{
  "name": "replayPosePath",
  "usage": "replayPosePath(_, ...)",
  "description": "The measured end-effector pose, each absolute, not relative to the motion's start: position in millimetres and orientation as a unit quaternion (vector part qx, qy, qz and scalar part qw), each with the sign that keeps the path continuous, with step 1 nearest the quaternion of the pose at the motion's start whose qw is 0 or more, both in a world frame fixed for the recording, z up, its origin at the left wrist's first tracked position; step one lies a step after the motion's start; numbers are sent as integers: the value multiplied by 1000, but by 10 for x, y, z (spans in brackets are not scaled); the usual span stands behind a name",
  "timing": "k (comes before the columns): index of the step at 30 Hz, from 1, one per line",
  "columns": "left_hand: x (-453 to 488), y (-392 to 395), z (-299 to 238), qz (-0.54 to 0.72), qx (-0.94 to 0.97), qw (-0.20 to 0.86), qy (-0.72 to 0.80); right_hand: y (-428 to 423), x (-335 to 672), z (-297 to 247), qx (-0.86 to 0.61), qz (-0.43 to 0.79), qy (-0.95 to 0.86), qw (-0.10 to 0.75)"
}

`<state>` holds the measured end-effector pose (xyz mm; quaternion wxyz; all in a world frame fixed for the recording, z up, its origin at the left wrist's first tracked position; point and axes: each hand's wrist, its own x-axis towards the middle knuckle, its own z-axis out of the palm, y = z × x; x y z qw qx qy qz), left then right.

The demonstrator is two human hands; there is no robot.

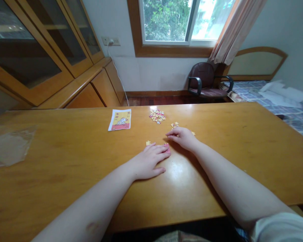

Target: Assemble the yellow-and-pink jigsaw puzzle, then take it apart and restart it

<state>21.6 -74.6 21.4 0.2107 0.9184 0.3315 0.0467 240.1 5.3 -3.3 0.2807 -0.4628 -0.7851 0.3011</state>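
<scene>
My left hand (148,163) lies flat on the table with its fingers spread. Its fingertips rest on joined pink jigsaw puzzle pieces (167,150), which they partly cover. Just beyond those fingers is a single yellow puzzle piece (148,143). To the right, my right hand (183,137) is low over the table, thumb and fingertips drawn together; whatever is between them is too small to make out. Loose yellow pieces (175,125) lie behind this hand, and another piece (193,133) shows by its wrist.
A heap of mixed puzzle pieces (157,116) sits near the table's far edge. Left of it lies a picture sheet (120,119) with a white animal on yellow and red. A clear plastic bag (11,146) is on the wooden table (73,161) at far left. Beyond stands an armchair (203,80).
</scene>
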Motion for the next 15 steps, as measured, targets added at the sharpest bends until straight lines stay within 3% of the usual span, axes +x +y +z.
replayPosePath(10,203,-737,173,48,910,238,336,69,2334,-27,-421,249,-849,201)
replayPosePath(15,208,-737,171,46,907,244,339,88,2341,-70,-390,215,-872,202)
